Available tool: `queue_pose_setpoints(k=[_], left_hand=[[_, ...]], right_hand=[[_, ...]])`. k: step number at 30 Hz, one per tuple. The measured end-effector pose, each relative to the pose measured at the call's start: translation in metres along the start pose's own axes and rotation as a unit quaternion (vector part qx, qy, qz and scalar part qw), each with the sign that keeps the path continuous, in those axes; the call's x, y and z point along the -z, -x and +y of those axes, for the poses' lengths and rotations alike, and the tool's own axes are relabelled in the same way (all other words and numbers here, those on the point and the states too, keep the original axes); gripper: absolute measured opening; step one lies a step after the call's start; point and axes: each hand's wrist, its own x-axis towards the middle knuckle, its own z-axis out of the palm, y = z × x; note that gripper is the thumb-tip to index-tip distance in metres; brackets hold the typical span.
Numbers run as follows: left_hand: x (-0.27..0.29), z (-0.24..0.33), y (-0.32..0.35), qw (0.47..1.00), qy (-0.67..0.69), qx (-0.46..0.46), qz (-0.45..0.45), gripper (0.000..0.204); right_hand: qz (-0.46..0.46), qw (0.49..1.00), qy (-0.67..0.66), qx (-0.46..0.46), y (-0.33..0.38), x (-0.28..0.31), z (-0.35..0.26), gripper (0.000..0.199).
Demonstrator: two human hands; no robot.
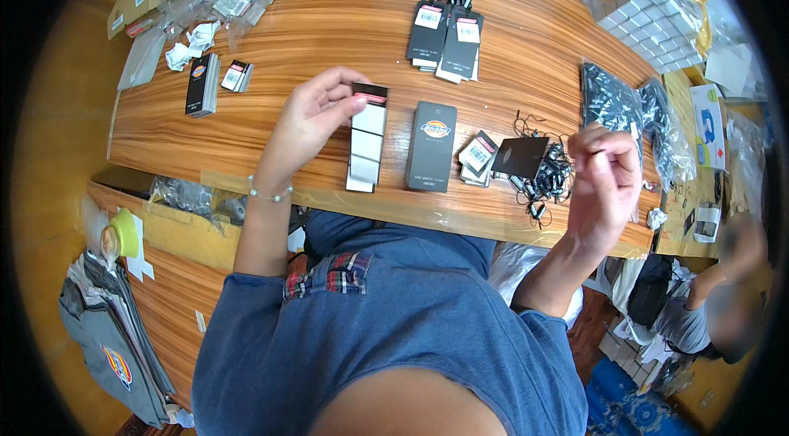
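My left hand point(322, 104) is closed at the top of a strip of white labels point(366, 148) with a black and red top end, its thumb on the strip's edge. Right of the strip lies a stack of dark hang tags point(431, 147) with an oval logo. My right hand point(606, 177) is raised at the right, thumb and fingers pinched; what they hold, if anything, is too small to make out. Left of its fingertips is a dark card point(522, 157), over a tangle of black tag strings point(549, 181). A small pile of stickered tags point(477, 155) sits beside the card.
Strung tags point(448, 37) lie at the far middle. Stacked narrow tags point(202, 84) and smaller stickered tags point(237, 76) lie left, near crumpled paper point(196, 41). Bagged black strings point(612, 99) and a wrapped block of white boxes point(649, 13) stand right. Another person point(707, 317) is at lower right.
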Motion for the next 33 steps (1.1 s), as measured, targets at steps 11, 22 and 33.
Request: queue_pose_setpoints(k=[11, 22, 33], left_hand=[[-0.127, 0.049, -0.023, 0.956, -0.167, -0.236, -0.040, 0.014], [-0.131, 0.046, -0.021, 0.928, -0.231, -0.287, -0.054, 0.015], [-0.130, 0.049, -0.026, 0.893, -0.267, -0.351, -0.084, 0.014]], right_hand=[[0.068, 0.967, 0.244, 0.025, 0.003, -0.045, -0.001, 0.022], [0.068, 0.977, 0.204, 0.013, 0.007, -0.038, -0.002, 0.022], [0.052, 0.990, 0.129, -0.001, 0.004, -0.035, 0.000, 0.024]])
